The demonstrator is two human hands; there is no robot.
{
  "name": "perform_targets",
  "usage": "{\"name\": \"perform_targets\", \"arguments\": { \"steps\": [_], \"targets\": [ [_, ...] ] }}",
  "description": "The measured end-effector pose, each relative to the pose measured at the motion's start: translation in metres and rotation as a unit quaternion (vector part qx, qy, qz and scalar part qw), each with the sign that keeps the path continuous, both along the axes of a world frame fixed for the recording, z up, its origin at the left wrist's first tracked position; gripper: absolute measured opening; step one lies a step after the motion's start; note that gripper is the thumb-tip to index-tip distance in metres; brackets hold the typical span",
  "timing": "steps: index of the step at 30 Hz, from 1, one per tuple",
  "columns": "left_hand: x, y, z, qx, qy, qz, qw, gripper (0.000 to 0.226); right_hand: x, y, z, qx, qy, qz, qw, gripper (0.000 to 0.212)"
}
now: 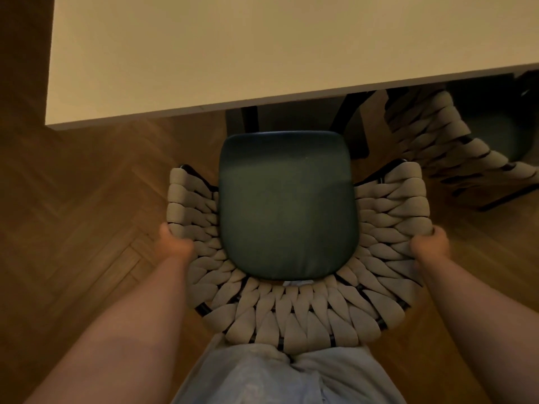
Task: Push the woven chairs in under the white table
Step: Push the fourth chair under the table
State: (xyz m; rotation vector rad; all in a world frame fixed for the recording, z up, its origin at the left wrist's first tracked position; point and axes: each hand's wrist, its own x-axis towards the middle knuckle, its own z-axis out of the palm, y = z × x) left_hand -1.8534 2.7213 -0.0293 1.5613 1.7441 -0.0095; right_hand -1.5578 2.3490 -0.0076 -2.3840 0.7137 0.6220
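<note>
Woven beige rope chair, dark green seat [287,205]: left hand [172,243] and right hand [431,243] clamped on its rim; push evenly, straight under white desk [204,53].

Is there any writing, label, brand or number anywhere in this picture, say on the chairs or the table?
None. No text shows on the white table, on the chair that the left hand and right hand hold, on the second chair, or on the wooden floor.
</note>
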Motion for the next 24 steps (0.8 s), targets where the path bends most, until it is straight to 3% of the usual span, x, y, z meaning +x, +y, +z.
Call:
{"name": "perform_targets", "arguments": {
  "steps": [19, 24],
  "targets": [
    [0.047, 0.0, 0.022, 0.015, 0.006, 0.034, 0.999, 0.045, 0.05, 0.007, 0.018, 0.023, -0.018, -0.017, 0.999, 0.047],
    [0.06, 0.01, -0.003, 0.011, 0.009, 0.018, 1.0, 0.052, 0.058, 0.011, 0.012, 0.029, -0.025, -0.027, 0.999, 0.05]
  ]
}}
